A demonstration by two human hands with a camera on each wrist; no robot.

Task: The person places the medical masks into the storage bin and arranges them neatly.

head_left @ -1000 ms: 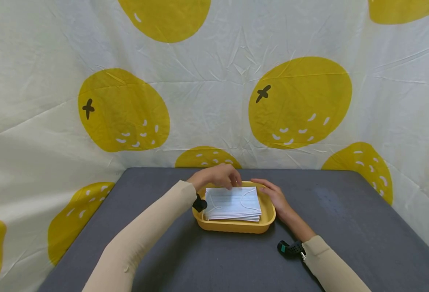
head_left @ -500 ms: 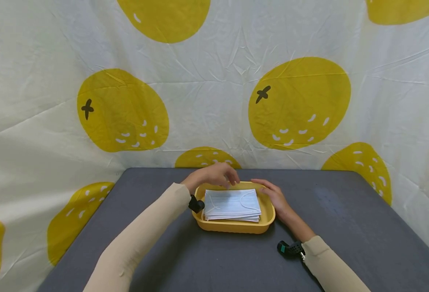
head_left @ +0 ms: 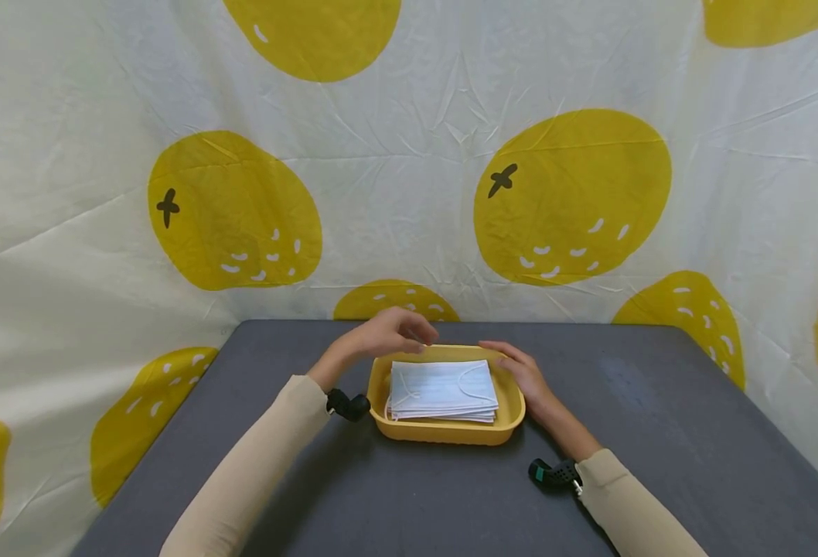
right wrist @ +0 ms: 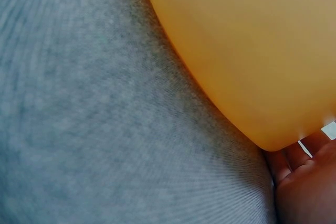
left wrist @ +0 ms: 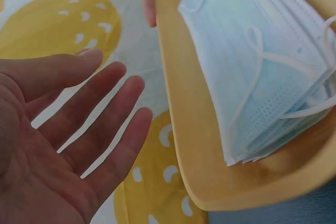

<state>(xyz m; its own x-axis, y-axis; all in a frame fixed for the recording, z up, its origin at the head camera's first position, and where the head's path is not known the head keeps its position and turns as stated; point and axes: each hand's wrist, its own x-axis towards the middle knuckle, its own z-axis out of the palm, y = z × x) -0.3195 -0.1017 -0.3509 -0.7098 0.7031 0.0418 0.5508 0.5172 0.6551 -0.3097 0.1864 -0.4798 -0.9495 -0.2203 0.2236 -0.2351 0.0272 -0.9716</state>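
A stack of pale blue face masks [head_left: 444,389] with white ear loops lies in a yellow basket [head_left: 444,435]. My left hand [head_left: 386,333] is held above the basket's far left corner, holding nothing. In the left wrist view its palm [left wrist: 58,166] faces the camera, fingers spread and slightly bent, apart from the basket wall [left wrist: 176,145]. My right hand [head_left: 526,377] grips the basket at its far right corner, thumb near the rim and fingers along the outside. The right wrist view shows part of those fingers [right wrist: 296,156] against the outer wall; the thumb is hidden there.
The basket stands on a dark grey table [head_left: 409,503]. Behind and at the sides hangs a white cloth [head_left: 402,209] printed with large yellow fruit. Black wrist bands [head_left: 555,473] sit on both wrists.
My left hand has withdrawn from over the masks, moving left and toward the basket's far left corner, its fingers loosening. The right hand, basket and stack stay in place.
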